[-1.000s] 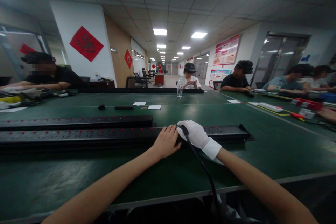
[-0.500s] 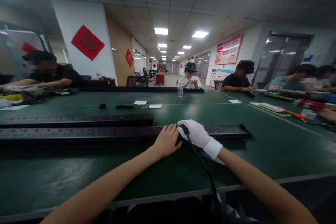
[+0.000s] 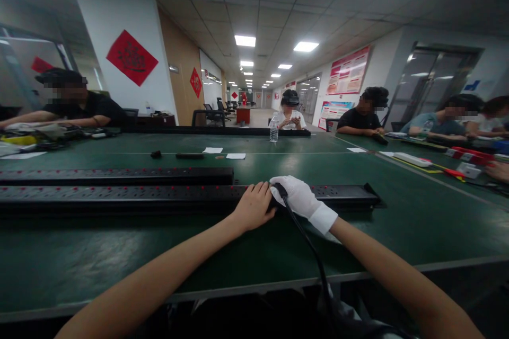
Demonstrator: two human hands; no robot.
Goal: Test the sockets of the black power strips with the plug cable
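Observation:
A long black power strip (image 3: 119,197) with red switches lies across the green table (image 3: 254,254). My bare left hand (image 3: 253,205) rests on top of it, fingers curled over its far edge. My right hand (image 3: 296,196), in a white glove, is closed on a black plug (image 3: 278,189) pressed against the strip. The plug's black cable (image 3: 308,251) runs down toward me and off the table's near edge.
A second black power strip (image 3: 119,175) lies just behind the first. Farther back are paper slips (image 3: 235,155), a small black object (image 3: 156,154) and a water bottle (image 3: 273,130). Several people sit around the table at the left, back and right.
Both hands keep their hold on the strip and plug. The view has shifted slightly, so they sit a little higher in the picture.

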